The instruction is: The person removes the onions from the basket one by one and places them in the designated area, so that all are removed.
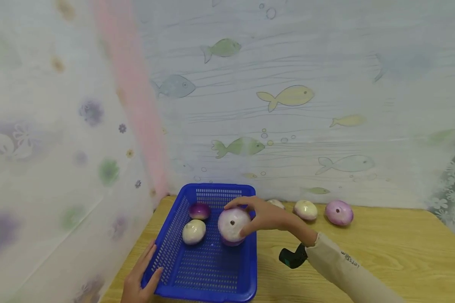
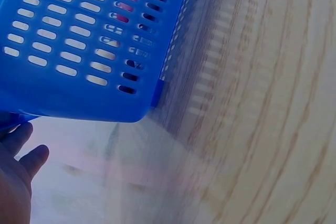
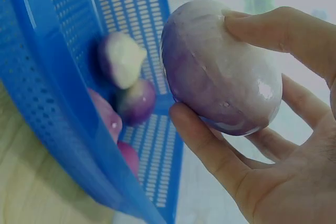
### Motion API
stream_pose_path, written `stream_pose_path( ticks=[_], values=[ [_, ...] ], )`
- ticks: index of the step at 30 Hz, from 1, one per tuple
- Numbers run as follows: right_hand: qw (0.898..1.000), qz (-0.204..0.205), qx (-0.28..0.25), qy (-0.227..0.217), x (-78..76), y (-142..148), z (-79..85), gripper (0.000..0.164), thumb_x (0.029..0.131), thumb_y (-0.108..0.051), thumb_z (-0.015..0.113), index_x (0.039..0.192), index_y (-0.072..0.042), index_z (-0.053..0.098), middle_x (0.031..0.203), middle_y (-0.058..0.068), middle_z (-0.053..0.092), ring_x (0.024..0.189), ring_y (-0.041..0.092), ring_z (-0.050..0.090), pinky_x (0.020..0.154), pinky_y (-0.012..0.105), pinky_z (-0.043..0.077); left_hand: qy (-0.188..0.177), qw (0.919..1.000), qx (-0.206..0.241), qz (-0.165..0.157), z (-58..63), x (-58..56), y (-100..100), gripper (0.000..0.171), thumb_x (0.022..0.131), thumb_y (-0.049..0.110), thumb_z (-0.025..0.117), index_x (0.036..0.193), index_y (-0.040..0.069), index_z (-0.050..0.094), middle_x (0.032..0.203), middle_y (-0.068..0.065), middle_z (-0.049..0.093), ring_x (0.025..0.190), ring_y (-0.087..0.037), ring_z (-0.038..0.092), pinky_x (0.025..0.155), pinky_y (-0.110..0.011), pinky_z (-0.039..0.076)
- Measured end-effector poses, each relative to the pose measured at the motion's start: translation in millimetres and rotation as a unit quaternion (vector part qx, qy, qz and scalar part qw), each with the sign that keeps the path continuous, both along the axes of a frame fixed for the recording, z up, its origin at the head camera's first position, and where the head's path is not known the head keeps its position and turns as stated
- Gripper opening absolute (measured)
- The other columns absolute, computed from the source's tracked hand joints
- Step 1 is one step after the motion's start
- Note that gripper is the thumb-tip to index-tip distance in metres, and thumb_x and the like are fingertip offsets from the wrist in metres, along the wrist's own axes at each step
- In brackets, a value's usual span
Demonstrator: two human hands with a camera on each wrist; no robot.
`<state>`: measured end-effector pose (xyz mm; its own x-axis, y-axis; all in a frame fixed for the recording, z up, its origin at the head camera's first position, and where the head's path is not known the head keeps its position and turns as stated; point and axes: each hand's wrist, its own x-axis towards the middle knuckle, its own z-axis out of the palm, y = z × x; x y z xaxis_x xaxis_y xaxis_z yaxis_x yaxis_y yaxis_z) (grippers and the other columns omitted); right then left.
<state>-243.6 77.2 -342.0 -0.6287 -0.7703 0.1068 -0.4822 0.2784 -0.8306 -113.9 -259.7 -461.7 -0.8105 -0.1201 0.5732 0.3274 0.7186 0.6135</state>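
My right hand (image 1: 259, 212) grips a large purple-and-white onion (image 1: 233, 224) above the right half of a blue plastic basket (image 1: 216, 298). Thumb and fingers spread round its sides, and a small brown spot shows on its upper face. Below, inside the basket, lie a cream onion (image 1: 194, 232) and a darker purple onion (image 1: 199, 211); in the right wrist view pink onions (image 3: 128, 157) also show behind the near rim. At the basket's left front my left hand (image 1: 140, 275) holds the rim, thumb over the edge and fingers along the outside.
The basket stands on a wood-grain table (image 1: 386, 248) near a patterned wall (image 1: 227, 118). Right of it, along the back edge, are a pale onion (image 1: 276, 203), a cream onion (image 1: 305, 210) and a pink-purple onion (image 1: 339, 213). A black device (image 1: 293, 256) sits by my right wrist.
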Motion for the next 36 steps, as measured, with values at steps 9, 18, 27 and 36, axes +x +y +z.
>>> stream_pose_path(
  ticks=[9,18,27,36],
  values=[
    [0.998,-0.02,-0.038,-0.038,0.8,31,4.1,0.059,0.074,-0.012,0.079,0.128,-0.018,0.056,0.126,0.006,0.051,0.102,0.028,0.055,0.077,0.038,0.053,-0.012,0.9999,0.007,0.01,0.0,1.2,-1,0.057,0.083,0.004,0.069,0.136,0.006,0.05,0.141,-0.01,0.047,0.125,0.014,0.032,0.096,-0.001,0.025],
    [0.998,-0.037,-0.041,-0.017,3.8,60,4.6,0.06,0.074,-0.012,0.079,0.13,-0.014,0.055,0.129,0.009,0.05,0.1,0.031,0.056,0.076,0.039,0.054,-0.015,0.9998,-0.003,0.013,1.1,1.1,0,0.055,0.084,0.005,0.069,0.135,0.003,0.051,0.139,-0.015,0.048,0.123,0.017,0.03,0.094,0.001,0.024],
    [0.997,-0.049,-0.058,-0.029,7.0,88,0.4,0.062,0.076,-0.009,0.077,0.133,-0.012,0.051,0.134,0.011,0.047,0.105,0.036,0.054,0.076,0.041,0.054,0.009,1.0,0.0,0.001,-2.5,-1.1,-2,0.058,0.081,0.001,0.07,0.135,0.004,0.052,0.139,-0.014,0.048,0.125,0.011,0.034,0.096,-0.002,0.026],
    [0.994,-0.092,-0.04,-0.033,14.4,117,2.9,0.062,0.077,-0.011,0.077,0.133,-0.011,0.05,0.136,0.016,0.043,0.107,0.038,0.053,0.076,0.038,0.055,-0.008,0.9999,0.002,0.007,0.5,0.4,0,0.056,0.083,0.004,0.069,0.136,0.004,0.051,0.14,-0.015,0.047,0.124,0.014,0.032,0.095,0.0,0.024]
  ],
)
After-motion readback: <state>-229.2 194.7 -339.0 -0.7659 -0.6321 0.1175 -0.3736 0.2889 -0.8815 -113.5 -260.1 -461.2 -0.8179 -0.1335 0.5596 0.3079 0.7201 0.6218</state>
